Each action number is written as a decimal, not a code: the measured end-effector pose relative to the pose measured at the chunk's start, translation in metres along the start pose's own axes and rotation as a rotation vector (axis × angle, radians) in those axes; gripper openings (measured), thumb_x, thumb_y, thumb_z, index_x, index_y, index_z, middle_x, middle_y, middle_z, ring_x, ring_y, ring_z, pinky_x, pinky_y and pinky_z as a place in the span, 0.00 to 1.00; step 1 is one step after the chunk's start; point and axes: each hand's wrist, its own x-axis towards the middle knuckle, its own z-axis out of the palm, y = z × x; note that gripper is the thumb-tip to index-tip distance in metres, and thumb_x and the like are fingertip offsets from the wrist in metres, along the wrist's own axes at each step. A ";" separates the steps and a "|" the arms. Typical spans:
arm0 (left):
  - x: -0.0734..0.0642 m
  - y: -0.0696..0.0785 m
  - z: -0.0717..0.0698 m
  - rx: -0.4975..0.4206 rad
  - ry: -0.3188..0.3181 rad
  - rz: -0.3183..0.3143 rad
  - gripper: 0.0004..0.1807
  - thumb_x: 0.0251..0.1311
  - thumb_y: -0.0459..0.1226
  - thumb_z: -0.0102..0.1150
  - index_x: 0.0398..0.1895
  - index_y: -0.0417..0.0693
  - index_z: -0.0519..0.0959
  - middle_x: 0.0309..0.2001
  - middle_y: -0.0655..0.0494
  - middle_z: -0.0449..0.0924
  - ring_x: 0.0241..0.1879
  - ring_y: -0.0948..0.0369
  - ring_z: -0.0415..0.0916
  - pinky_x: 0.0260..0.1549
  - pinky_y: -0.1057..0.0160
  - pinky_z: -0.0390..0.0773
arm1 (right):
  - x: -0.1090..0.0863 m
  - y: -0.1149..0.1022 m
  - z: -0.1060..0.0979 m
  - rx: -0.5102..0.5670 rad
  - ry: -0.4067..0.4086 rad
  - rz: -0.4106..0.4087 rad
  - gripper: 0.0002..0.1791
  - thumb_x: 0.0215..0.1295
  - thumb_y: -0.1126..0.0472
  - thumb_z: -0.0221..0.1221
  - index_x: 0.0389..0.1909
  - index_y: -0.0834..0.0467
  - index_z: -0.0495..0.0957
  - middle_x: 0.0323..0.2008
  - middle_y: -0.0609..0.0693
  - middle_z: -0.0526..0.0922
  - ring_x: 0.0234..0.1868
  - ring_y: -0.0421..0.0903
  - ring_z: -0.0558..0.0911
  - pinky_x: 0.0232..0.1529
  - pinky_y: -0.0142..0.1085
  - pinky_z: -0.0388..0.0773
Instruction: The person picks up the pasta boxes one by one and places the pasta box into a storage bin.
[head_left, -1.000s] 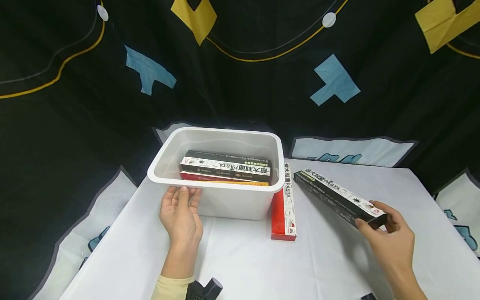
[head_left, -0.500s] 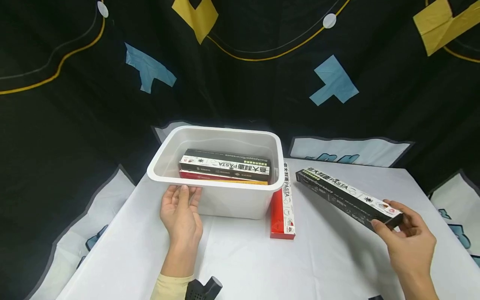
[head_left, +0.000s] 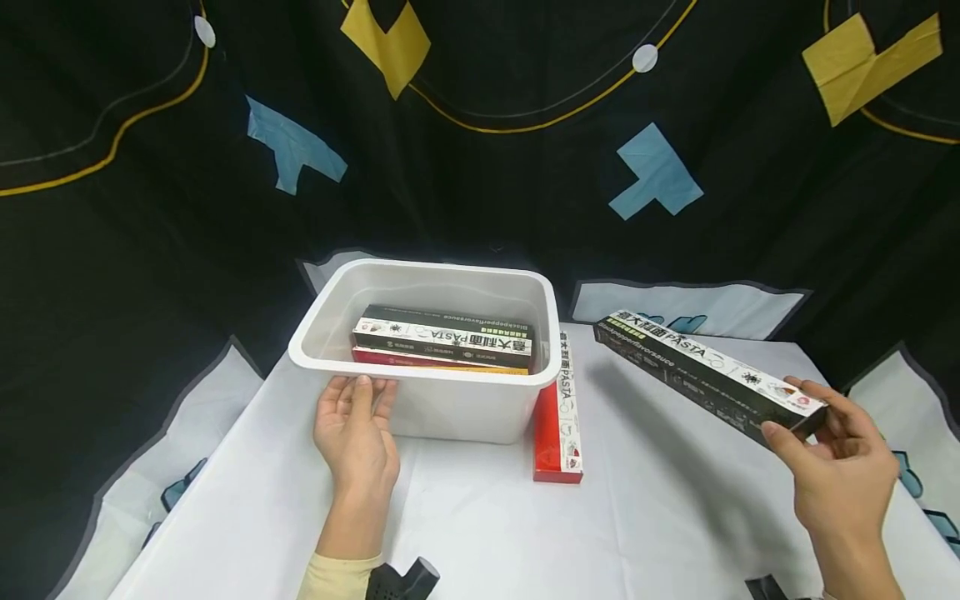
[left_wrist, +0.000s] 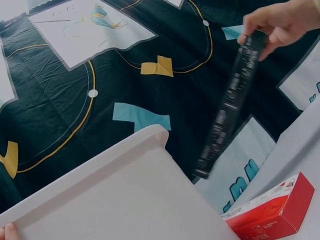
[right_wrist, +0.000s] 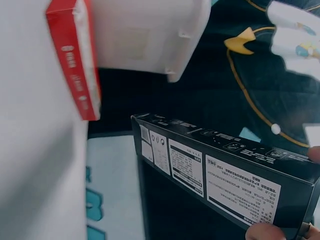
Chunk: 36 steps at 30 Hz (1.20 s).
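My right hand [head_left: 847, 467] pinches the near end of a long black pasta box [head_left: 705, 375], thumb on one side and fingers on the other. The box tilts above the table, its far end pointing toward the back, and casts a shadow below. White label panels show on its underside in the right wrist view. My left hand [head_left: 358, 442] holds the front rim of a white plastic bin [head_left: 450, 408], thumb up front and fingertips under the lip. Inside the bin lie a black pasta box [head_left: 442, 337] and, beneath it, a red and yellow box [head_left: 420, 360].
A red pasta box [head_left: 557, 425] lies on the white-covered table [head_left: 510, 542] against the bin's right side. Behind the table hangs a black curtain [head_left: 480, 200] with yellow and blue cut-out shapes. A black device sits on the left wrist, beside the sleeve [head_left: 337, 577].
My right hand has moved to the right and lifted the black pasta box higher off the table. The left hand keeps its place at the bin rim. The head view has shifted slightly.
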 end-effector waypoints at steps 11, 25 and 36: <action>0.002 0.003 0.000 -0.004 0.002 0.013 0.14 0.66 0.27 0.56 0.52 0.37 0.66 0.42 0.46 0.71 0.38 0.58 0.77 0.51 0.55 0.80 | 0.019 -0.013 0.046 0.193 -0.168 -0.114 0.33 0.42 0.94 0.55 0.56 0.80 0.68 0.56 0.74 0.71 0.52 0.56 0.75 0.47 0.34 0.82; 0.003 0.003 0.000 -0.007 -0.007 0.011 0.14 0.66 0.26 0.55 0.51 0.36 0.66 0.42 0.45 0.69 0.39 0.57 0.76 0.51 0.54 0.80 | 0.021 -0.006 0.103 0.287 -0.304 -0.081 0.33 0.42 0.93 0.54 0.56 0.79 0.68 0.57 0.71 0.71 0.52 0.56 0.72 0.48 0.35 0.82; -0.001 0.005 -0.002 -0.003 0.003 -0.031 0.15 0.67 0.28 0.56 0.53 0.38 0.65 0.44 0.45 0.68 0.40 0.58 0.76 0.52 0.56 0.79 | 0.010 0.021 0.157 0.186 -0.646 0.104 0.29 0.54 0.82 0.60 0.59 0.74 0.67 0.57 0.67 0.73 0.47 0.50 0.76 0.47 0.35 0.83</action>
